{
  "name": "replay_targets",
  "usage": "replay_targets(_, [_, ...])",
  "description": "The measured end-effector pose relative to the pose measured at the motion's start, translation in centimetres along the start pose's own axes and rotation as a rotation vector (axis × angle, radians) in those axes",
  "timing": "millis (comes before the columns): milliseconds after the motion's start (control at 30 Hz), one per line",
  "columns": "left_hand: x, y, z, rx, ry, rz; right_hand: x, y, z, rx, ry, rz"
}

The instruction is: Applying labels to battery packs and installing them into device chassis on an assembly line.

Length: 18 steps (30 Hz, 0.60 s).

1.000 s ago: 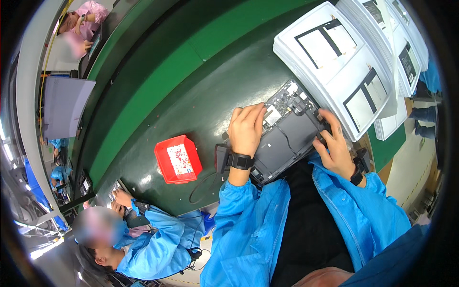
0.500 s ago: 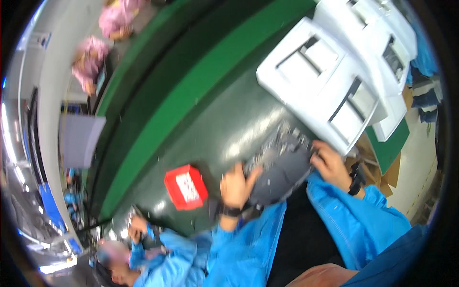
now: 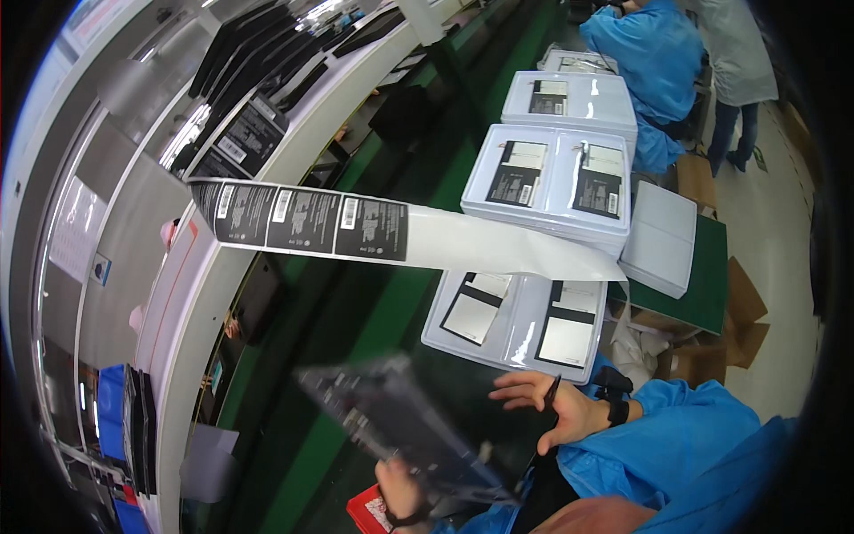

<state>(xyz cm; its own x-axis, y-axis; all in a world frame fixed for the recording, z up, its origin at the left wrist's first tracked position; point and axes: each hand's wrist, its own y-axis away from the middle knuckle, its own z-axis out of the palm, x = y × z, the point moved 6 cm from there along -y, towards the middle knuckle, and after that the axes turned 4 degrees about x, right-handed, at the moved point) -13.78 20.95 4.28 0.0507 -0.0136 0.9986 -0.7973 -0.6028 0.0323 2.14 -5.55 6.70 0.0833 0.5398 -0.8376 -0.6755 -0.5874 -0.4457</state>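
A flat dark casing (image 3: 405, 423), laptop-sized with small parts along its edges, is tilted up off the bench and blurred by motion. My left hand (image 3: 398, 491) grips its lower left edge. To the right of the casing and apart from it is my right hand (image 3: 569, 416), its fingers mostly stretched out toward the left. A slim black pen-like tool (image 3: 552, 392) sticks up from that hand. Part of a red box (image 3: 365, 510) with a white label shows beside my left wrist.
White trays (image 3: 480, 182) holding black-and-white labelled pieces stand beyond my hands. A long strip of black labels (image 3: 334, 227) on white backing stretches across the bench to a shelf (image 3: 191, 276). Cardboard boxes (image 3: 743, 320) stand at right. A co-worker in blue (image 3: 649, 53) sits farther off.
The view has swung left-to-right across the bench. The casing was lying flat under both hands; now my left hand has it raised, and my right hand has come off it.
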Motion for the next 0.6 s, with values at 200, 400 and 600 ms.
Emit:
replay_targets(200, [6.0, -4.8, 14.7, -0.214, 0.026, 0.091, -3.3, 1.0, -5.7, 0.374, -0.336, -0.127])
replay_targets(400, [5.8, -6.3, 20.3, -0.355, 0.050, 0.052, -5.7, 1.1, -9.5, 0.661, 0.296, -0.100])
replay_targets(600, [4.8, -5.0, 19.9, -0.639, 0.230, 0.089, -10.4, -1.1, -15.6, 0.995, 0.090, -0.058])
